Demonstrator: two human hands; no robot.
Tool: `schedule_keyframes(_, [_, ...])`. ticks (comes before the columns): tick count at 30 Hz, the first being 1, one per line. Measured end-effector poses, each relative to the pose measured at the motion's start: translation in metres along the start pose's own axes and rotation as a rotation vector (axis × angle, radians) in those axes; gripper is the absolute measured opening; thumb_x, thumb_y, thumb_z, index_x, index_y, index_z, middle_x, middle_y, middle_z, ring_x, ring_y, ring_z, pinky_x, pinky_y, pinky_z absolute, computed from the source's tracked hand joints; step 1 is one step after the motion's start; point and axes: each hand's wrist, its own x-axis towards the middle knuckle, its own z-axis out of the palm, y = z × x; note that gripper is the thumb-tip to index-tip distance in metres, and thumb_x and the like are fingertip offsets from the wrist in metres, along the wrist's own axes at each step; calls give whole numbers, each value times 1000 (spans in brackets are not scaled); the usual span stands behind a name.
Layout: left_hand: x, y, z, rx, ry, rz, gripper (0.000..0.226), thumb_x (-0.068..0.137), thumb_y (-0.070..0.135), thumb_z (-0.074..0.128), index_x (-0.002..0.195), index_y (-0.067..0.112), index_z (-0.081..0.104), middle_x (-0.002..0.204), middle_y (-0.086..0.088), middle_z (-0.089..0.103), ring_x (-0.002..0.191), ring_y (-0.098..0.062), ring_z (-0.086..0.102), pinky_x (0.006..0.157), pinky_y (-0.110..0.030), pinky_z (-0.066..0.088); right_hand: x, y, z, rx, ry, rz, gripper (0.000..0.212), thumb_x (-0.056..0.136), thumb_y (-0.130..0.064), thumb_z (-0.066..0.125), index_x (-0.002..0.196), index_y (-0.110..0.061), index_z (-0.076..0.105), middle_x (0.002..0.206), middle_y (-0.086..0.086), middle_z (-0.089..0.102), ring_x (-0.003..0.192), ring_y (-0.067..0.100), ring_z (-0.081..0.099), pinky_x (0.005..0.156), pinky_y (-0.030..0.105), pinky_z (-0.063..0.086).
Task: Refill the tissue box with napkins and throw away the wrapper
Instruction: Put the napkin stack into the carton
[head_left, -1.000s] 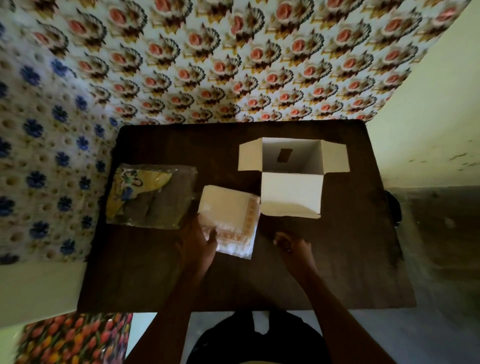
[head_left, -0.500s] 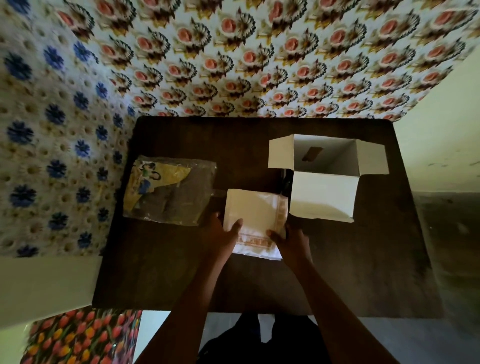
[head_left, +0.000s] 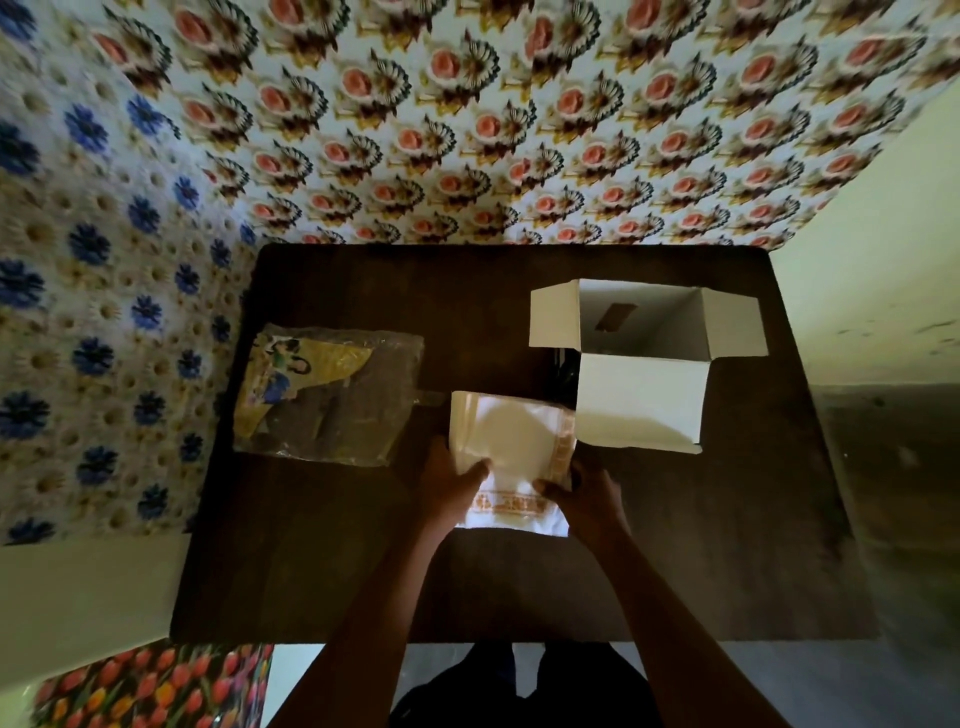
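Note:
A stack of white napkins (head_left: 511, 441) with an orange patterned border lies on the dark wooden table (head_left: 337, 561), near its middle. My left hand (head_left: 451, 483) grips the stack's near left corner, thumb on top. My right hand (head_left: 587, 496) holds the near right corner. The white tissue box (head_left: 641, 402) stands open just right of the stack, its flaps spread out and a slot showing in its far wall. The clear plastic wrapper (head_left: 332, 400), with a yellow printed label, lies flat to the left of the stack.
Floral-patterned walls close in behind and to the left of the table. A plain pale wall stands to the right. A tulip-printed surface (head_left: 156, 686) sits below the table's near left corner. My dark-clothed legs show under the table's near edge.
My right hand has come in from the table and taken the stack's right corner. My left hand's thumb moved on top. The view shifted, so everything sits further right.

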Motion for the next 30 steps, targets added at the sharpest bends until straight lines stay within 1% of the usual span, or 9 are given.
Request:
schedule_keyframes(3, [-12, -4, -10, -163, -89, 9, 52, 84, 19, 80, 127, 20, 50, 117, -10, 67, 103, -29, 70, 84, -47, 61, 0, 0, -1, 14, -15, -17, 61, 79, -36, 83, 133, -18, 62, 122, 3, 73, 107, 22, 69, 86, 29, 54])
schedule_keyframes(6, [-24, -2, -34, -318, -185, 18, 65, 75, 18, 87, 132, 17, 57, 116, -12, 74, 100, -28, 75, 80, -43, 63, 0, -3, 1, 47, -75, -34, 67, 75, -40, 86, 134, -19, 61, 119, 1, 73, 107, 21, 70, 86, 31, 58])
schedule_keyframes(10, [-39, 7, -77, -499, -321, -18, 80, 57, 20, 95, 128, 14, 60, 111, -12, 77, 99, -30, 76, 72, -41, 63, -7, -21, 3, 347, -273, -19, 70, 72, -24, 90, 134, -18, 57, 117, -1, 70, 113, 23, 69, 89, 34, 60])
schedule_keyframes(12, [-43, 15, -95, -539, -397, 0, 64, 64, 8, 87, 122, 11, 61, 105, -12, 78, 96, -30, 76, 69, -38, 63, -14, -37, 4, 529, -421, 5, 72, 69, -20, 91, 132, -25, 57, 117, 1, 73, 109, 18, 72, 86, 35, 61])
schedule_keyframes(15, [-50, 27, -111, -604, -447, 4, 46, 79, -4, 70, 122, 6, 60, 101, -14, 78, 92, -29, 77, 68, -41, 63, -19, -58, 9, 738, -572, -12, 75, 66, -18, 91, 133, -15, 57, 122, 15, 72, 114, 32, 70, 88, 48, 60])
schedule_keyframes(19, [-48, 35, -129, -678, -384, 40, 44, 74, 6, 76, 117, 15, 67, 109, -19, 76, 101, -36, 74, 74, -49, 63, -34, -97, 5, 808, -472, -86, 53, 80, -7, 79, 129, -9, 59, 119, 18, 73, 110, 35, 71, 87, 53, 60])
schedule_keyframes(22, [-54, 53, -138, -618, -284, 105, 76, 61, 28, 95, 128, 23, 60, 119, -17, 73, 103, -33, 75, 78, -51, 62, -45, -121, -4, 751, -336, -146, 57, 75, -18, 81, 127, -8, 60, 115, 15, 74, 104, 32, 74, 88, 58, 59])
schedule_keyframes(27, [-66, 97, -145, -466, -142, 414, 86, 83, 13, 78, 142, 54, 32, 126, 1, 68, 106, -25, 74, 76, -50, 63, -62, -151, -29, 742, -163, -232, 71, 71, -25, 85, 134, -20, 53, 119, 7, 73, 103, 25, 75, 85, 55, 61])
schedule_keyframes(30, [-77, 122, -145, -375, -103, 582, 54, 91, 18, 70, 135, 42, 50, 125, 8, 66, 102, -18, 73, 70, -36, 63, -70, -165, -51, 801, -109, -279, 77, 76, -16, 84, 142, -31, 45, 123, 5, 71, 104, 24, 74, 85, 56, 61])
